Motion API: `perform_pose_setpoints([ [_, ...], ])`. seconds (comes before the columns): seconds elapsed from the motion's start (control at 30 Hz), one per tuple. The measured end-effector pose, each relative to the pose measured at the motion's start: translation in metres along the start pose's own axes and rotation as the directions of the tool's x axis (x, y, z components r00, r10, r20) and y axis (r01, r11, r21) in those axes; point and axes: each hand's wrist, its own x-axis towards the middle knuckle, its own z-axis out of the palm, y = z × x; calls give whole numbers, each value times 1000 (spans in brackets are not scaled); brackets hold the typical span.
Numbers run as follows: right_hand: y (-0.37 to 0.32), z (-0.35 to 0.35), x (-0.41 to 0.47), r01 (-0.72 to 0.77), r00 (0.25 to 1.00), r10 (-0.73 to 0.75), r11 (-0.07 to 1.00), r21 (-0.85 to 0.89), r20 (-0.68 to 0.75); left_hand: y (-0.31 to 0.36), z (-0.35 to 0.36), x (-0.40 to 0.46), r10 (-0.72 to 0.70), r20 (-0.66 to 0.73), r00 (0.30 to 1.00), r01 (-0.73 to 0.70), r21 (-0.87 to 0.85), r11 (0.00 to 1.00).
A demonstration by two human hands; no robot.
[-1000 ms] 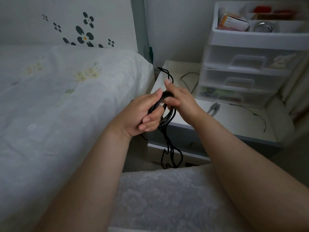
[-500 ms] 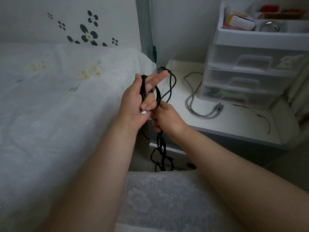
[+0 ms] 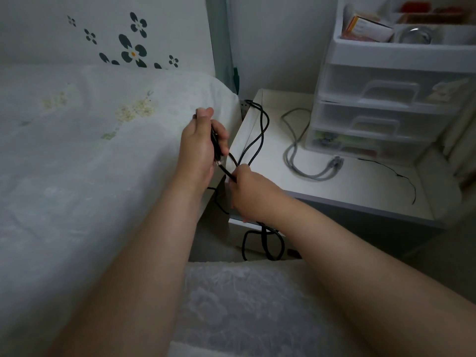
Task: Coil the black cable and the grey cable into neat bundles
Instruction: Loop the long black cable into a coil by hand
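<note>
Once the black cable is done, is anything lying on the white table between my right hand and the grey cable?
Nothing visible lies between them. The right hand grips the thin black cable at the white table's near-left corner; only bare tabletop separates it from the looped grey cable, which lies before the clear drawer unit.

Matt black cable (image 3: 260, 135); clear plastic drawers (image 3: 386, 104).

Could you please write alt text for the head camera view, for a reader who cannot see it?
Two hands coil a black cable beside a bed: the left hand grips its plug end, the right hand pinches a strand. A grey cable lies loose on the white bedside table, beside plastic drawers.
</note>
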Motion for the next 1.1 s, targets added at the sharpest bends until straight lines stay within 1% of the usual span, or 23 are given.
perform_pose_setpoints([
  [0.03, 2, -3, -1, 31, 999, -27, 991, -134, 30, -2, -1, 1, 17, -13, 1000, -16, 32, 999],
  [0.07, 4, -7, -2, 56, 997, -44, 974, -222, 59, -4, -2, 2, 27, -17, 1000, -25, 66, 997],
  [0.1, 5, -12, -2, 72, 995, -50, 963, -262, 86, -5, -3, 4, 29, -9, 1000, -28, 94, 995],
  [0.17, 7, -19, -3, 93, 993, -70, 956, -279, 91, -6, -4, 5, 23, 29, 999, -28, 155, 988],
  [0.23, 6, -21, -2, 122, 993, -118, 954, -274, 30, -8, -3, 5, 21, 73, 997, -40, 270, 962],
  [0.3, 6, -23, -2, 150, 985, -169, 945, -290, -39, -10, -3, 5, -2, 123, 992, -52, 427, 903],
  [0.33, 6, -26, -1, 165, 979, -193, 941, -296, -69, -11, -3, 4, -30, 156, 987, -52, 494, 868],
  [0.4, 8, -34, -2, 204, 962, -245, 938, -280, -120, -11, -3, 1, -107, 209, 972, -35, 577, 816],
  [0.5, 14, -48, 0, 241, 941, -288, 940, -243, -180, -7, 0, -5, -201, 270, 942, -16, 632, 775],
  [0.57, 20, -50, 5, 254, 926, -303, 941, -226, -224, -5, 2, -11, -263, 347, 900, -10, 621, 783],
  [0.63, 25, -53, 9, 250, 916, -289, 953, -169, -277, -5, 2, -15, -307, 408, 860, 32, 557, 830],
  [0.7, 30, -57, 12, 255, 904, -269, 963, -84, -333, -2, 3, -18, -345, 424, 837, 103, 498, 861],
  [0.77, 32, -59, 15, 286, 901, -251, 957, 49, -355, 2, 5, -21, -392, 459, 797, 212, 395, 894],
  [0.83, 33, -59, 18, 342, 907, -257, 911, 229, -333, 3, 5, -23, -433, 507, 745, 331, 282, 900],
  [0.9, 35, -57, 21, 371, 916, -271, 855, 364, -296, 1, 4, -22, -451, 541, 710, 396, 222, 891],
  [1.0, 36, -57, 23, 353, 934, -273, 812, 465, -232, 0, 2, -21, -458, 590, 665, 439, 187, 879],
  [1.1, 38, -59, 22, 358, 934, -301, 787, 503, -194, 2, -2, -20, -476, 636, 608, 439, 230, 868],
])
